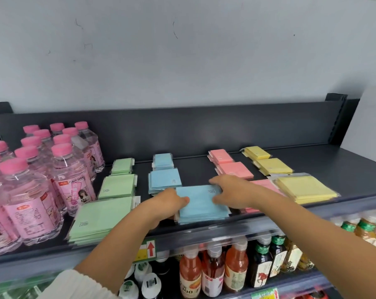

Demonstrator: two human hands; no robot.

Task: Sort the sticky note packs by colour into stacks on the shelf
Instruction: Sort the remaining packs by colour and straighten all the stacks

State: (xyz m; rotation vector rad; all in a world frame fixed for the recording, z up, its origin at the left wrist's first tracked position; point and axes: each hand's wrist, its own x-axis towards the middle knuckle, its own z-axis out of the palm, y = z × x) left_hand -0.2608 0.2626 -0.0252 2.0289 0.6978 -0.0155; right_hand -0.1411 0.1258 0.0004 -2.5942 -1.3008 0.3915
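Observation:
Sticky note packs lie in four colour columns on the dark shelf: green stacks at left, then blue, pink and yellow. Both hands are on the front blue stack. My left hand grips its left edge, thumb on top. My right hand holds its upper right corner, with fingers spread over the top pack. Two smaller blue stacks sit behind it. My right forearm hides most of the front pink stack.
Pink-capped peach soda bottles crowd the shelf's left end, touching the green stacks. The shelf's back panel rises behind the packs. Juice and drink bottles fill the lower shelf below the front rail.

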